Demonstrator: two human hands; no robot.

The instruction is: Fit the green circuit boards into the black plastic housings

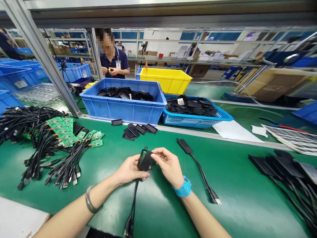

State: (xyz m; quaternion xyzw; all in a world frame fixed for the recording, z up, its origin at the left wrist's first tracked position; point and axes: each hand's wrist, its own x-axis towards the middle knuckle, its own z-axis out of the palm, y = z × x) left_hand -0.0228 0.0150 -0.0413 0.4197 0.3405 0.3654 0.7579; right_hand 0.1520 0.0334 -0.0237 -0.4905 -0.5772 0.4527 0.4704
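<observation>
My left hand (131, 169) grips a small black plastic case (140, 166) with a green circuit board (143, 154) showing inside it. Black cables (134, 205) run down from the case toward the front edge. In my right hand (168, 164), thumb and fingers pinch the edge of a flat black cover (146, 161). The cover lies at an angle over the case and hides part of the board. To the right on the green bench lies a closed black case (184, 145) with its cable and a USB plug.
Cabled circuit boards (63, 130) are heaped at left, and loose black case parts (130, 131) lie ahead. Behind them stand a blue bin (123, 110) and a blue basket (195, 121) of black parts. Cased cables (284, 168) pile up at right. A person (114, 59) stands across the bench.
</observation>
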